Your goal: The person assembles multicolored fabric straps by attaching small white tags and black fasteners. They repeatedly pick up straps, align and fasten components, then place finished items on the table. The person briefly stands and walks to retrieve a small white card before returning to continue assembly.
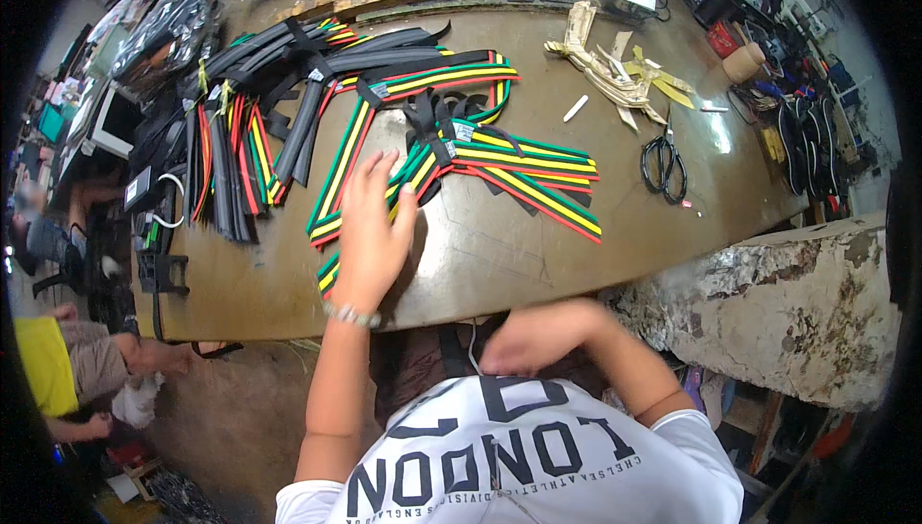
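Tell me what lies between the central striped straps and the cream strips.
A small white stick lies on the tabletop between the striped straps and the cream strips, shown in the head view.

The person's white shirt (615, 471) carries printing across the front: very large dark block characters, a curved row of big capitals, and a line of much smaller capitals. Small pale labels (463, 131) on the striped green, yellow and red straps (538, 154) bear marks too small to read.
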`<state>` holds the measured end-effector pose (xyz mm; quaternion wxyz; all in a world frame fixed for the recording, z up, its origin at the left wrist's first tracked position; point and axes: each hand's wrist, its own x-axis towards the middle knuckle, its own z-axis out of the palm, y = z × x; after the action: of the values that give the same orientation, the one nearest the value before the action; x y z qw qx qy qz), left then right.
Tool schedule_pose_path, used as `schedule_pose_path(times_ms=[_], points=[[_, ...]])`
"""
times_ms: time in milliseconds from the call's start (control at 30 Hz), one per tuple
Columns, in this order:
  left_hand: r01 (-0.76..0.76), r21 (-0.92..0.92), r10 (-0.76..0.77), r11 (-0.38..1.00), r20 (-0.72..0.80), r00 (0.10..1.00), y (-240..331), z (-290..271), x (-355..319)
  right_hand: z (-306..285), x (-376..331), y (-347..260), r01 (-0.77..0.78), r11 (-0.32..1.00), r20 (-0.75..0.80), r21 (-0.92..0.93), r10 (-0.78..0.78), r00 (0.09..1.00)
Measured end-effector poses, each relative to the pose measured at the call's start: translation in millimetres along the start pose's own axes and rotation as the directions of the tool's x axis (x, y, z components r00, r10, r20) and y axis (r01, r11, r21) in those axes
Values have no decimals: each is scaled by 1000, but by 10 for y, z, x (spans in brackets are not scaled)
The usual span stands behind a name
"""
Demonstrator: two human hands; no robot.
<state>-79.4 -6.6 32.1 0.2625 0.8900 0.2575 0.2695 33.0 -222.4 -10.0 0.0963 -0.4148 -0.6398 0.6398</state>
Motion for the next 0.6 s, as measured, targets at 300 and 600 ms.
schedule_pose_path(times_ms=[300, 600], points=[[-142, 376, 178, 916, -63, 982, -289, 381, -187, -1319, -116, 426, -414, 904, -970, -105, -185, -158], [-85, 339, 108, 937, -50, 993, -203, 327, -187, -1134, -459, 515, -58, 986, -758, -158, -158, -633]])
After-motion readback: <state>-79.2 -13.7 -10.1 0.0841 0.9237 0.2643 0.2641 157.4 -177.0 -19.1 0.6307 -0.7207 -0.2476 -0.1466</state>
